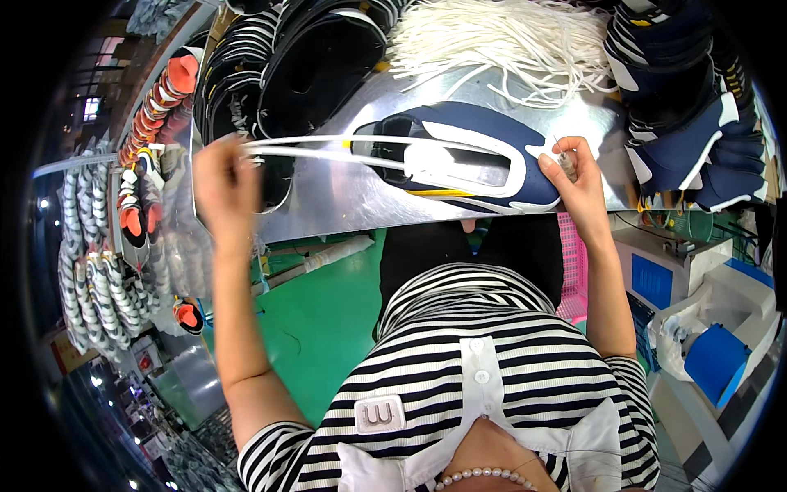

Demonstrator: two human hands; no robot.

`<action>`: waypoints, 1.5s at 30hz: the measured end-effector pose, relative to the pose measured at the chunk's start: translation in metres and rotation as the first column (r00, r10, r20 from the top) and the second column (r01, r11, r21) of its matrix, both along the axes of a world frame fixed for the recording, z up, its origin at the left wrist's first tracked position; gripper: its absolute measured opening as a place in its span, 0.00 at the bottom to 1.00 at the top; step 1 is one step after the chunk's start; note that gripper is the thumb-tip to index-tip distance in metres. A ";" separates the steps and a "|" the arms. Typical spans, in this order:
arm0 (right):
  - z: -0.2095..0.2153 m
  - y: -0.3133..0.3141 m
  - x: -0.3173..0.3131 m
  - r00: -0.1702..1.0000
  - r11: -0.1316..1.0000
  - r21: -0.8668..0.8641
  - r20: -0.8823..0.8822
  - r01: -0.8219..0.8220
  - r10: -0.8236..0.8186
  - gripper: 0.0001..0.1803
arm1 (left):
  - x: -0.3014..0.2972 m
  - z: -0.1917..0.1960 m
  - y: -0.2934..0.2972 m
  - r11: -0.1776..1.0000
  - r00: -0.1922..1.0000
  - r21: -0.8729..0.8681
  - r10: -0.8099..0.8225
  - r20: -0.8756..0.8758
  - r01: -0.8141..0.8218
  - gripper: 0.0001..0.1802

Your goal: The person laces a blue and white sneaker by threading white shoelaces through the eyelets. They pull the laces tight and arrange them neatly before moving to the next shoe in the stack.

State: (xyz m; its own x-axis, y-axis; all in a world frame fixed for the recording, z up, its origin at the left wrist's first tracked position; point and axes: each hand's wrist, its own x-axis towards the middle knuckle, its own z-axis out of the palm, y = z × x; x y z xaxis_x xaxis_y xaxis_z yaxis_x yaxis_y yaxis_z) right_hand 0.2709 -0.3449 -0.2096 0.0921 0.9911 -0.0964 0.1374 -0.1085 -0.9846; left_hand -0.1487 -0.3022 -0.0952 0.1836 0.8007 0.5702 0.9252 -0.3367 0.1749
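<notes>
A navy and white shoe upper [471, 156] lies on its side on the shiny metal table [336, 201]. My right hand [574, 176] grips its toe end at the right. Two strands of a white lace [320, 148] stretch leftward from the shoe's eyelets. My left hand [223, 184] is raised at the left, pinched on the lace ends and holding them taut above the table.
A heap of loose white laces [500, 37] lies at the back. Black shoe uppers [320, 61] are stacked back left, navy ones [684, 115] back right. Orange and grey shoes [135, 189] fill racks at the left. A pink crate [574, 271] stands under the table.
</notes>
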 end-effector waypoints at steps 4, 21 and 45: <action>0.004 0.012 -0.012 0.947 1.000 0.001 0.320 0.022 -0.021 0.15 | 0.149 0.033 -0.023 0.552 0.549 -0.150 -0.687 0.476 0.820 0.09; 0.047 -0.006 -0.001 0.975 0.992 0.127 -0.224 0.026 0.003 0.09 | 0.187 -0.007 0.022 0.580 0.670 -0.353 -0.538 0.511 0.734 0.06; 0.024 0.000 -0.066 0.925 0.998 0.039 0.379 -0.042 0.024 0.32 | 0.185 -0.069 -0.017 0.479 0.552 -0.658 0.362 0.751 0.581 0.11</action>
